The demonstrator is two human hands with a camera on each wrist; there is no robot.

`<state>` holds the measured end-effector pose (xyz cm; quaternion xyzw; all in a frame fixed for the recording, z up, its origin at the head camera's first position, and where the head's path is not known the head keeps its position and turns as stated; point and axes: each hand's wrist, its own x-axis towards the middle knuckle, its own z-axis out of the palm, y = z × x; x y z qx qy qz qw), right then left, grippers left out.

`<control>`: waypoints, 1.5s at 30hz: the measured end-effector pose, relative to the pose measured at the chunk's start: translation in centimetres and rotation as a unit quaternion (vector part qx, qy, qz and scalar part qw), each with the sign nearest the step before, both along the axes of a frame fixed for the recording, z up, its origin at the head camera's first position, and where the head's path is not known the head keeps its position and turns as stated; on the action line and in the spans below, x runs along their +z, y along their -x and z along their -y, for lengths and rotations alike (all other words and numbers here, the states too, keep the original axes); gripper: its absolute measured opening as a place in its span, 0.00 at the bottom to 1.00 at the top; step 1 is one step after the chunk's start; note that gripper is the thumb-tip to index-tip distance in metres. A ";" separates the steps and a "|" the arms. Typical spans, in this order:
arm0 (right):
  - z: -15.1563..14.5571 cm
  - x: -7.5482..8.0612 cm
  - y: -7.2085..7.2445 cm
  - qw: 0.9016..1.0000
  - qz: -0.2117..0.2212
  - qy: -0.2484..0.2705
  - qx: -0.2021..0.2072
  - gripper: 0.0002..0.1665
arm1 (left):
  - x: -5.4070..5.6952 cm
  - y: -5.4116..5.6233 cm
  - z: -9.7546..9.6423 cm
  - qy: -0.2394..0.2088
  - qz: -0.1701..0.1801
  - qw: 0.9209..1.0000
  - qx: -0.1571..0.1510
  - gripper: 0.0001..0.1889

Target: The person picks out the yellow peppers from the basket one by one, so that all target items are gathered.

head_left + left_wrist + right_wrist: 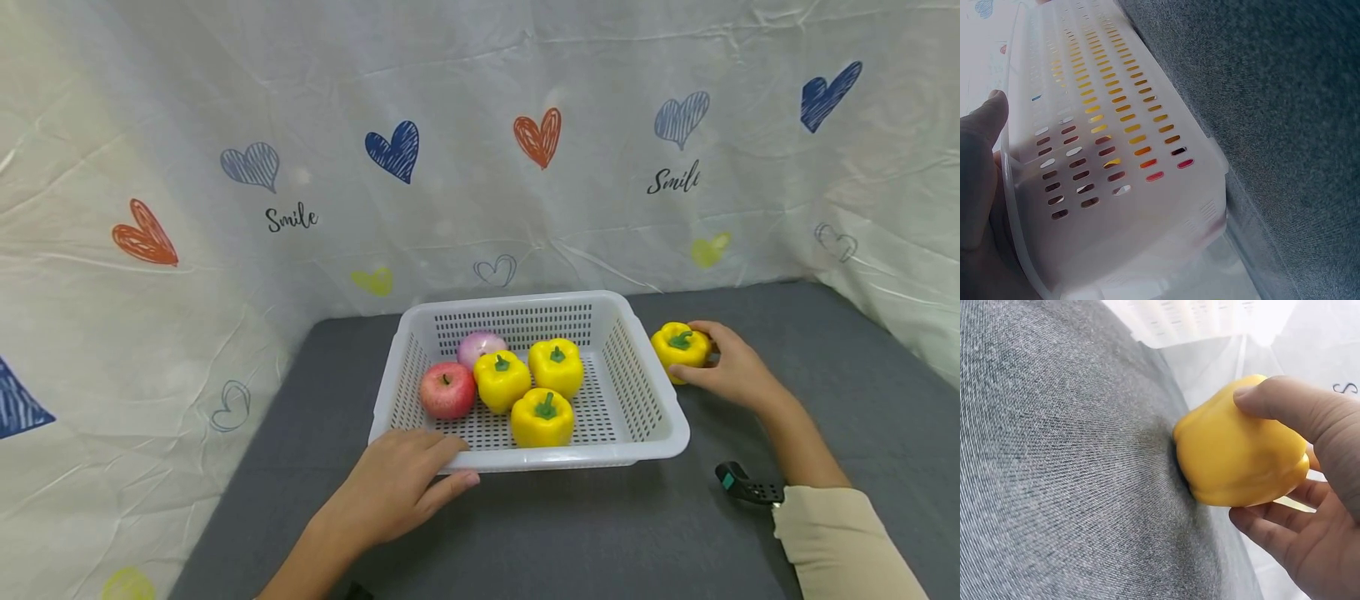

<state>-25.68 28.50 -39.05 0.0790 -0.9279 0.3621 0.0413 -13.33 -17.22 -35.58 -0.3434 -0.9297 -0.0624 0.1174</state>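
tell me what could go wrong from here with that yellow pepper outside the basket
The right hand grips the smooth yellow bell pepper between thumb and fingers, so it might slip if lifted.

The left hand lies over the near rim of the white perforated plastic basket; pressing hard could tip it.

If it tips, the round red apple may roll.

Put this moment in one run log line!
right hand: grips yellow pepper | left hand: touches basket | inside: three yellow peppers, apple, purple onion

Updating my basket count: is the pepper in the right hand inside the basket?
No, the right hand holds that yellow pepper outside the white basket.
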 end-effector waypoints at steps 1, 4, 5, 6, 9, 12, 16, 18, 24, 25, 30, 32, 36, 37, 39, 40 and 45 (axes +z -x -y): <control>0.0 0.0 0.0 1.000 0.002 0.003 0.002 0.53 | 0.0 0.0 0.0 0.000 0.000 1.000 0.000 0.21; 0.0 0.0 0.0 1.000 0.006 0.009 0.004 0.55 | 0.0 0.0 0.0 0.001 0.002 1.000 0.002 0.21; 0.0 0.0 0.0 1.000 0.007 0.009 0.005 0.55 | 0.0 0.0 0.0 0.001 0.003 1.000 0.002 0.21; 0.0 0.0 0.0 1.000 0.008 0.009 0.006 0.56 | 0.0 0.0 0.0 0.002 0.003 1.000 0.002 0.21; 0.1 0.0 -0.1 1.000 0.008 0.005 0.009 0.57 | 0.0 0.1 0.0 0.005 0.003 1.000 0.002 0.21; 0.0 -0.1 -0.1 1.000 0.007 0.003 0.015 0.57 | 0.0 0.1 -0.1 0.005 0.002 1.000 0.000 0.21; 0.0 0.2 -0.1 0.999 0.001 0.004 0.032 0.58 | 0.0 0.1 -0.1 0.005 0.003 1.000 0.000 0.21; -0.1 0.5 -0.2 0.999 -0.003 0.008 0.048 0.58 | 0.0 0.1 0.0 0.005 0.002 1.000 0.000 0.21; 0.2 2.0 -0.6 0.996 -0.012 0.020 0.088 0.53 | 0.0 0.2 0.0 0.004 0.000 1.000 -0.002 0.20; 0.4 2.3 -0.7 0.996 -0.014 0.020 0.089 0.52 | 0.0 0.2 0.0 0.004 0.000 1.000 -0.002 0.20; 1.6 3.8 -1.3 0.996 -0.031 0.020 0.087 0.50 | 0.0 0.2 0.0 0.002 -0.002 1.000 -0.003 0.20; 2.3 4.3 -1.5 0.995 -0.039 0.018 0.087 0.50 | -0.1 0.2 0.1 0.003 -0.005 1.000 -0.003 0.20; 3.9 5.0 -1.9 0.994 -0.047 0.012 0.101 0.49 | -0.2 0.2 0.1 0.002 -0.008 1.000 -0.003 0.20; 4.4 5.1 -2.1 0.993 -0.048 0.009 0.107 0.49 | -0.2 0.2 0.1 0.003 -0.008 1.000 -0.002 0.20; 5.4 5.3 -2.2 0.991 -0.056 0.004 0.122 0.47 | -0.2 0.2 0.1 0.004 -0.006 1.000 0.000 0.20; 6.0 5.3 -2.3 0.990 -0.061 0.002 0.129 0.46 | -0.2 0.2 0.1 0.004 -0.005 1.000 0.001 0.20; 8.9 4.9 -2.0 0.983 -0.101 -0.014 0.152 0.40 | -0.2 0.2 0.0 0.000 -0.008 1.000 -0.003 0.20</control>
